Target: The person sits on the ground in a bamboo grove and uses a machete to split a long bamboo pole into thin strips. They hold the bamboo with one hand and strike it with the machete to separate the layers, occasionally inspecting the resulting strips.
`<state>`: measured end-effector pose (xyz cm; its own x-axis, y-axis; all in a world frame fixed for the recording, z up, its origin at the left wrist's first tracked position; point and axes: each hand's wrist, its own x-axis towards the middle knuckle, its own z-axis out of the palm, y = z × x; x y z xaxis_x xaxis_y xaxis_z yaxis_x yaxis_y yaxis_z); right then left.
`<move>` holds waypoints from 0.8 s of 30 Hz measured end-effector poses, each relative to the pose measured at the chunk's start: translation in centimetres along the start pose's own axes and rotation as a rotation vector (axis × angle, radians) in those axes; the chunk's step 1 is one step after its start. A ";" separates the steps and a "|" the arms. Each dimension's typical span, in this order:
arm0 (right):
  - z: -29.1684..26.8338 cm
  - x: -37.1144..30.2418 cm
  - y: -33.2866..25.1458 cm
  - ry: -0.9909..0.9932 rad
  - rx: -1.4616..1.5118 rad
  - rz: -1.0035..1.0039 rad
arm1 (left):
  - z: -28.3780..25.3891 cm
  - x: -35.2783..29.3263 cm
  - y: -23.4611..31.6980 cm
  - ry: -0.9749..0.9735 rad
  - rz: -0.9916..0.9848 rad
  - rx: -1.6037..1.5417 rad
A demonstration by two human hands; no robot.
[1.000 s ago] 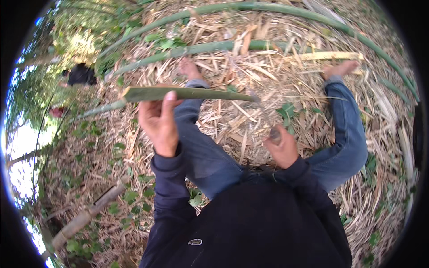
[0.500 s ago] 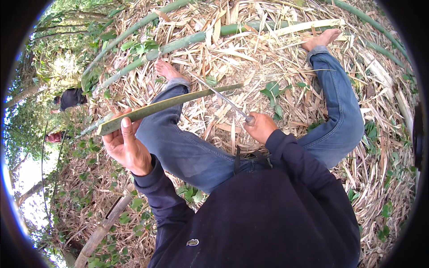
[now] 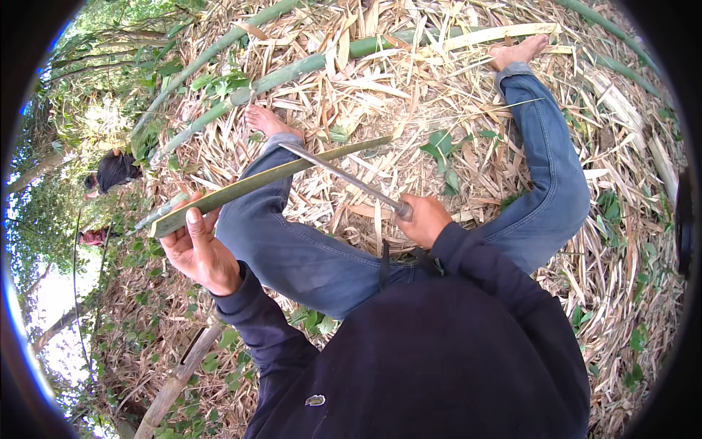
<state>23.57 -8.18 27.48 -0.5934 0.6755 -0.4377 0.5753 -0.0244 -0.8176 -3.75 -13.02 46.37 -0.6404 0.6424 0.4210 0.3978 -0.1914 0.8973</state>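
My left hand (image 3: 196, 252) is closed on the thick end of a long green split bamboo strip (image 3: 256, 180), thumb on the near side and fingers behind. The strip slants up to the right and tapers to a thin tip over the ground. In my right hand (image 3: 426, 222) is the handle of a long, narrow-bladed knife (image 3: 336, 171), most of the handle hidden by my fingers. Its blade points up and left and crosses the strip past its middle; whether the edge touches it I cannot tell.
Dry bamboo leaves (image 3: 380, 91) cover the ground between my spread legs (image 3: 292, 249). Long green bamboo poles (image 3: 303, 67) lie beyond my bare feet. A cut bamboo stem (image 3: 179, 380) is at the lower left. Another person (image 3: 117, 172) in dark clothing is farther off to the left.
The knife blade has swung left and nearer to me, so it crosses the strip closer to my left hand. My left hand and the strip's thick end have shifted slightly left and down.
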 end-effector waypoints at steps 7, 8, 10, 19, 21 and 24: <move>0.7 3.1 5.3 0.134 -0.083 0.111 | -0.3 0.4 -0.4 0.019 -0.017 0.026; 1.3 3.2 6.2 0.116 -0.095 0.185 | -0.6 0.5 -0.5 0.024 -0.024 0.030; 2.0 5.0 9.2 0.105 -0.116 0.330 | -0.1 0.9 -0.9 0.027 -0.021 0.020; 1.4 4.1 12.2 0.164 -0.193 0.269 | -0.4 1.7 -0.4 0.049 -0.087 0.055; 0.1 4.4 12.4 0.076 -0.198 0.312 | -0.2 2.3 0.1 0.125 -0.165 -0.195; 0.0 3.5 9.9 0.084 -0.179 0.204 | -1.4 2.5 -0.6 0.127 -0.173 -0.464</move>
<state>27.22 -6.02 17.82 -0.4106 0.7287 -0.5481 0.7728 -0.0409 -0.6333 -6.51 -12.28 47.05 -0.7573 0.6042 0.2479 -0.0364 -0.4180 0.9077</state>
